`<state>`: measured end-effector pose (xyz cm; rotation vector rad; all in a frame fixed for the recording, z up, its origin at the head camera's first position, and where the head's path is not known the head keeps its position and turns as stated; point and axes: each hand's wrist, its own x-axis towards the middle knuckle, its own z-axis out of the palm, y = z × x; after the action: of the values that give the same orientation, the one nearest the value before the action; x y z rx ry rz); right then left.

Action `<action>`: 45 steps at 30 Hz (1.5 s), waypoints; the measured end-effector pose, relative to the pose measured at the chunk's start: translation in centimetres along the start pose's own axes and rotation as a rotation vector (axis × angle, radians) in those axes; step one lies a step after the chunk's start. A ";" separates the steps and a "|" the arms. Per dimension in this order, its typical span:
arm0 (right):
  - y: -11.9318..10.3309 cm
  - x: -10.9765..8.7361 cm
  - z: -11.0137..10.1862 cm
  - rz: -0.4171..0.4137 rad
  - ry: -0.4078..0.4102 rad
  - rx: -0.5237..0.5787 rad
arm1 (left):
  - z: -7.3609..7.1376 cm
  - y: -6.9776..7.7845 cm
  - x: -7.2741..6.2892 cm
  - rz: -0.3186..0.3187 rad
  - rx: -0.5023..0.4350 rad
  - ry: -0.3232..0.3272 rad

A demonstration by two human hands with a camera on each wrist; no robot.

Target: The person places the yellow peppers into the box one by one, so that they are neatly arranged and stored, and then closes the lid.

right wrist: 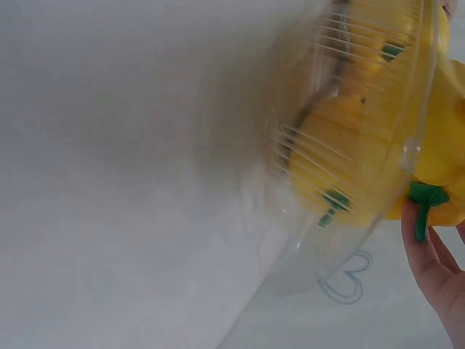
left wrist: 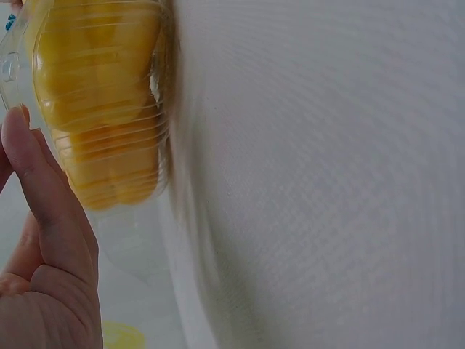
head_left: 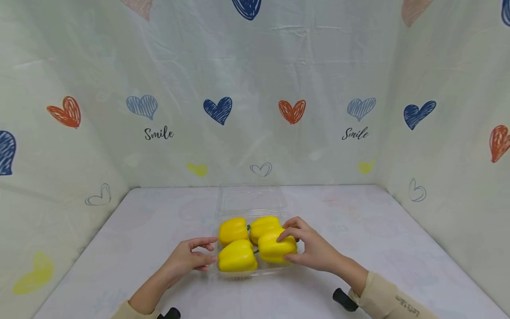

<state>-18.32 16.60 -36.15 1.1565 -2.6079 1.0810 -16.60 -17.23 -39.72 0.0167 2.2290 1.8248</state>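
A clear plastic clamshell container lies on the table with its lid folded back. Three yellow bell peppers with green stems sit inside: a back-left pepper, a front-left pepper and a back-right pepper. My right hand grips another yellow bell pepper at the front right, thumb below and fingers on top. In the right wrist view, this held pepper stands above the container's rim. My left hand touches the container's left edge with extended fingertips, index and thumb apart.
A white table spreads around the container. Behind and at both sides hangs a pale curtain printed with hearts and the word "Smile". Black wrist straps show at both sleeves.
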 end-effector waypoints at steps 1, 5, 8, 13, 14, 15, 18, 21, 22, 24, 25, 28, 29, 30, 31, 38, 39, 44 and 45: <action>0.0 0.0 0.1 0.004 -0.005 -0.003 | 0.0 0.0 0.0 0.000 -0.001 0.000; 0.3 -0.2 0.4 0.001 -0.010 -0.009 | 0.0 0.0 0.0 0.000 0.000 0.002; 0.5 -0.2 0.4 0.004 -0.009 0.008 | 0.0 0.0 0.1 -0.004 -0.002 0.004; 0.5 -0.2 0.5 0.019 -0.006 0.024 | 0.0 0.0 0.1 -0.003 0.002 0.004; 0.5 -0.2 0.5 0.021 -0.008 0.021 | 0.0 0.0 0.1 -0.002 0.003 0.004; 0.4 -0.2 0.4 0.024 -0.011 0.020 | 0.0 0.0 0.1 -0.001 0.006 0.005; 0.3 -0.1 0.4 0.036 -0.024 0.014 | 0.0 0.0 0.0 -0.001 0.010 0.009; 0.2 0.0 0.3 0.054 -0.041 0.010 | -0.1 0.0 0.1 -0.003 0.010 0.009; 0.3 0.1 0.3 0.062 -0.049 0.004 | -0.1 0.0 0.1 -0.004 0.008 0.009; 0.3 0.2 0.5 0.073 -0.072 -0.013 | -0.1 -0.1 0.1 -0.001 0.002 0.006; 0.3 0.2 0.6 0.075 -0.080 -0.026 | -0.1 -0.1 0.1 0.001 0.000 0.003; 0.4 0.2 0.9 0.078 -0.098 -0.049 | -0.1 -0.1 0.1 0.005 -0.003 0.002; 0.4 0.2 1.0 0.075 -0.099 -0.049 | -0.1 -0.1 0.1 0.006 -0.003 0.003; 0.4 0.2 1.0 0.074 -0.101 -0.043 | -0.1 -0.1 0.1 0.004 -0.002 0.005; 0.4 0.3 1.0 0.073 -0.109 -0.033 | 0.0 -0.1 0.1 0.001 -0.002 0.007; 0.9 0.5 0.6 0.096 -0.181 0.085 | 0.1 -0.1 0.3 -0.002 -0.004 0.009; 1.0 0.5 0.5 0.104 -0.182 0.099 | 0.2 -0.1 0.3 -0.001 -0.002 0.008; 1.3 0.3 0.8 0.097 -0.170 0.129 | 0.2 0.0 0.2 -0.007 0.006 0.017; 1.3 0.3 0.8 0.092 -0.164 0.128 | 0.2 0.0 0.2 -0.008 0.008 0.017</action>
<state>-19.25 16.52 -37.44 1.2098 -2.7770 1.2379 -16.75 -17.01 -39.77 -0.0063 2.2446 1.8193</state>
